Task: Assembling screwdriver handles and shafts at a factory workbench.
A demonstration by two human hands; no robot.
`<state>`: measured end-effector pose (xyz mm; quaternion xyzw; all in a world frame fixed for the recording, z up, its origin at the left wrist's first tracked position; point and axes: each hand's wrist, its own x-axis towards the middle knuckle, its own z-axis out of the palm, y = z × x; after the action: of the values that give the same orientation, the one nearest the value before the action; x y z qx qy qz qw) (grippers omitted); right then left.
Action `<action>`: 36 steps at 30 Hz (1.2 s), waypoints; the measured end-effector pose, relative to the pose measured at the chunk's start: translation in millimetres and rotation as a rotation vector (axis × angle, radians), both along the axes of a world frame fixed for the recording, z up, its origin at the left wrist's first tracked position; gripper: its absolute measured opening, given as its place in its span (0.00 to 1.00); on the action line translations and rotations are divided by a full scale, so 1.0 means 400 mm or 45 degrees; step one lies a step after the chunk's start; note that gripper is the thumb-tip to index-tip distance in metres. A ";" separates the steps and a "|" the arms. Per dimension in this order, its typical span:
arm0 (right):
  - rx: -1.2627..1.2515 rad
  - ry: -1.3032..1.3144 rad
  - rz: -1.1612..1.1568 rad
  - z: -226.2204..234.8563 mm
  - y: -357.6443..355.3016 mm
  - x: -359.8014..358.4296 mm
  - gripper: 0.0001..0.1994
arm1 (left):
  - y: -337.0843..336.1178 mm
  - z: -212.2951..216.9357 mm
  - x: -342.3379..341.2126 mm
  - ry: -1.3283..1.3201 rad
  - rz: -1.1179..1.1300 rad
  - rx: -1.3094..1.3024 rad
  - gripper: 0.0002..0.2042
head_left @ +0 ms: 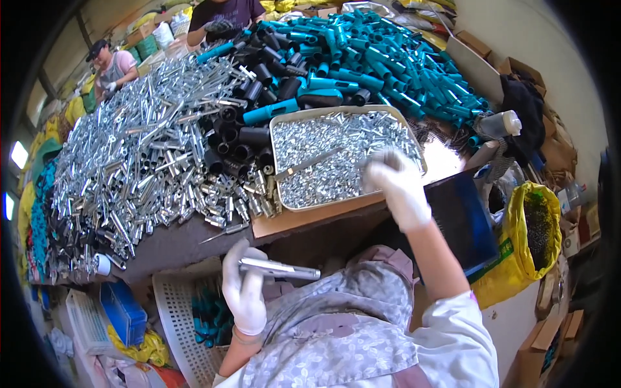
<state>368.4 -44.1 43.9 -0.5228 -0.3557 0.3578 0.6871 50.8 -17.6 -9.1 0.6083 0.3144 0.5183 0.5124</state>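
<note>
Metal tube (pixel 279 269) is lying crosswise in my left hand (pixel 244 292), its long axis running left to right, the free end pointing toward my right side above my lap. I am seeing that gloved hand closed around the tube's left end, low in the view, above a white perforated basket (pixel 176 309) holding teal handles (pixel 208 318). Farther left and up, a heap of silver metal parts (pixel 139 152) is covering the table. Moving right, black sleeves (pixel 242 139) are piling beside a shallow tray (pixel 275 161) of small silver fittings (pixel 336 158). My right hand (pixel 396 184) is reaching over the tray's right portion, gloved and blurred, fingers curled down into the fittings; I cannot tell whether it is gripping any. So the fittings are lying up and right of the tube's open end, with the right hand nearer them. Teal handles (pixel 381 58) are mounding behind, and a yellow sack (pixel 533 239) is sitting far right.
</note>
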 end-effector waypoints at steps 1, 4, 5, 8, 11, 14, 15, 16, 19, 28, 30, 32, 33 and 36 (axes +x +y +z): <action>-0.088 0.083 0.033 -0.020 -0.040 -0.053 0.16 | -0.004 0.013 0.005 -0.107 0.056 -0.055 0.22; -0.107 0.348 0.006 -0.098 -0.155 -0.157 0.26 | -0.003 0.028 0.032 -0.223 0.148 -0.131 0.22; -0.170 0.384 0.000 -0.127 -0.183 -0.179 0.22 | -0.007 0.027 0.036 -0.214 0.127 -0.107 0.22; -0.102 0.572 -0.023 -0.185 -0.240 -0.222 0.19 | -0.011 0.008 0.047 -0.187 0.044 -0.081 0.24; -0.233 0.359 0.084 -0.178 -0.258 -0.249 0.18 | -0.040 -0.002 0.056 -0.089 -0.059 -0.140 0.27; -0.258 0.585 0.127 -0.176 -0.262 -0.252 0.18 | -0.061 -0.009 0.065 -0.029 -0.114 -0.188 0.24; -0.255 0.591 0.104 -0.194 -0.266 -0.243 0.18 | -0.051 0.000 0.056 0.088 -0.195 -0.182 0.21; -0.239 0.589 0.099 -0.213 -0.269 -0.229 0.18 | -0.032 0.005 0.046 0.203 -0.279 -0.174 0.18; -0.240 0.406 0.158 -0.218 -0.292 -0.192 0.16 | 0.025 0.027 0.045 0.756 -0.577 0.539 0.19; -0.317 0.037 0.321 -0.278 -0.343 -0.196 0.13 | 0.005 -0.015 0.163 1.142 -0.988 0.669 0.24; -0.414 0.057 0.407 -0.273 -0.357 -0.146 0.15 | -0.005 -0.037 0.188 1.093 -0.985 0.639 0.19; -0.403 -0.237 0.437 -0.243 -0.353 -0.035 0.13 | -0.014 -0.060 0.203 1.032 -0.945 0.595 0.16; -0.175 -0.290 0.208 -0.287 -0.341 0.025 0.10 | -0.014 -0.064 0.214 1.030 -0.956 0.600 0.16; -0.220 -0.339 -0.612 -0.409 -0.316 0.271 0.07 | -0.025 -0.064 0.246 0.991 -0.947 0.497 0.17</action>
<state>476.9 -170.3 -119.9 -0.6910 -0.2771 0.1419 0.6523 149.0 -27.6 -34.7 0.9074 0.1433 0.0893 0.3850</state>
